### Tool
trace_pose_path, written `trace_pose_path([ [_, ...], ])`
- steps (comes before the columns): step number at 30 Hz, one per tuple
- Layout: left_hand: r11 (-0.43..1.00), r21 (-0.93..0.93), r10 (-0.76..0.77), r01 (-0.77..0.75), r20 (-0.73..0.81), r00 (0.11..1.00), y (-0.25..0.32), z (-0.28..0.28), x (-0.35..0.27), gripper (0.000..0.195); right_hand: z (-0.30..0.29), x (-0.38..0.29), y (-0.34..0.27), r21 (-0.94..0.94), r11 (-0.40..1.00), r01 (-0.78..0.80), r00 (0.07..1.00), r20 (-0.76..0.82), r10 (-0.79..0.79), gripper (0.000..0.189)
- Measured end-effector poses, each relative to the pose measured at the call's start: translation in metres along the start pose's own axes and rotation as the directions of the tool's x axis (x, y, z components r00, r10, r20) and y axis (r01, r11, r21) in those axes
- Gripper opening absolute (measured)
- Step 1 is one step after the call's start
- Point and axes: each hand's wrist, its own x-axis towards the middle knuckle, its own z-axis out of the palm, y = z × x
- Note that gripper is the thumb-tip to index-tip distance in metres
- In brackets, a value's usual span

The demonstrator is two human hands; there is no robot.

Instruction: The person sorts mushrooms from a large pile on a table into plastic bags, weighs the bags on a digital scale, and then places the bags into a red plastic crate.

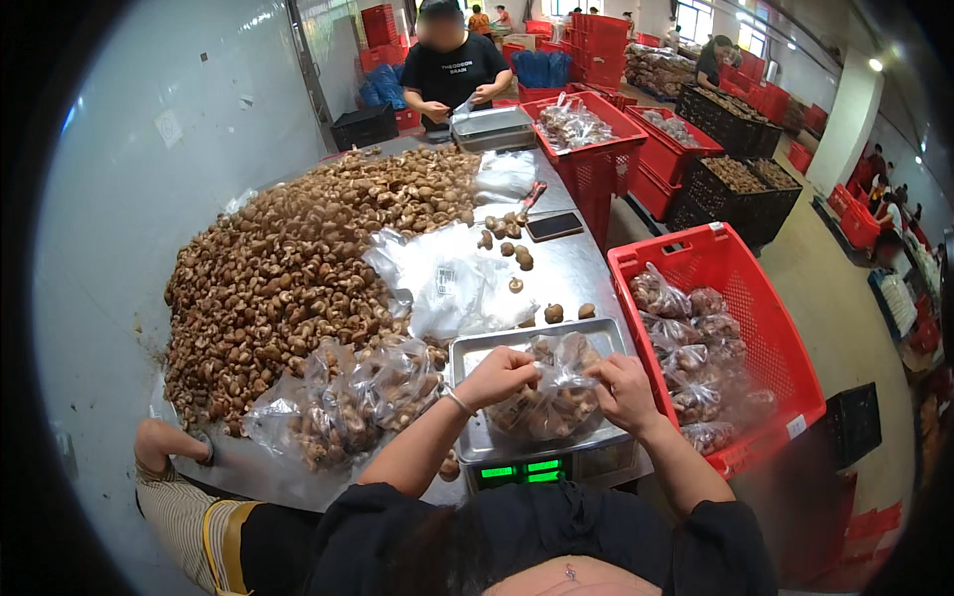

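Observation:
A clear plastic bag of mushrooms [548, 410] rests on the metal tray [466, 350] of a digital scale with a lit green display. My left hand [503, 376] pinches the gathered top of this bag on its left side. On the right side, my right hand [624, 391] grips the same gathered plastic, its fingers closed. Left of the scale lie filled clear bags of mushrooms [328, 417], loosely open at their tops. Beyond them spreads a large heap of loose brown mushrooms [291, 276]. Flat plastic bags [447, 283] lie behind the scale.
A red crate [775, 328] holding filled bags stands right of the table. A phone [554, 226], red-handled scissors [534, 195] and stray mushrooms lie further back. A co-worker [455, 67] stands across the table near another scale; another person's arm [171, 443] is at the left.

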Motion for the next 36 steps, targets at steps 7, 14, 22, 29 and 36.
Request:
trace_pose_path([
  [7, 0.183, -0.976, -0.418, 0.122, 0.035, 0.908, -0.064, -0.041, 0.044, 0.023, 0.038, -0.043, 0.001, 0.387, 0.854, 0.347, 0.847, 0.262, -0.462, 0.017],
  [14, 0.431, -0.875, -0.274, 0.219, 0.104, 0.956, -0.031, -0.025, 0.034, 0.030, 0.014, -0.039, -0.002, 0.366, 0.705, -0.607, 0.764, 0.513, 0.391, 0.015],
  [22, 0.253, -0.956, -0.481, 0.151, 0.011, 0.877, -0.065, -0.049, 0.056, 0.022, 0.026, -0.051, -0.022, 0.318, 0.946, 0.058, 0.943, 0.294, -0.156, 0.023],
  [29, 0.500, -0.783, -0.176, 0.369, 0.326, 0.929, -0.007, -0.027, 0.022, 0.024, 0.001, -0.038, -0.003, 0.299, 0.905, -0.303, 0.939, 0.258, 0.229, 0.027],
  [36, -0.040, -0.996, -0.349, 0.082, 0.091, 0.933, -0.056, -0.052, 0.048, 0.012, 0.023, -0.043, 0.002, 0.021, 0.991, 0.130, 0.900, 0.417, -0.127, 0.035],
])
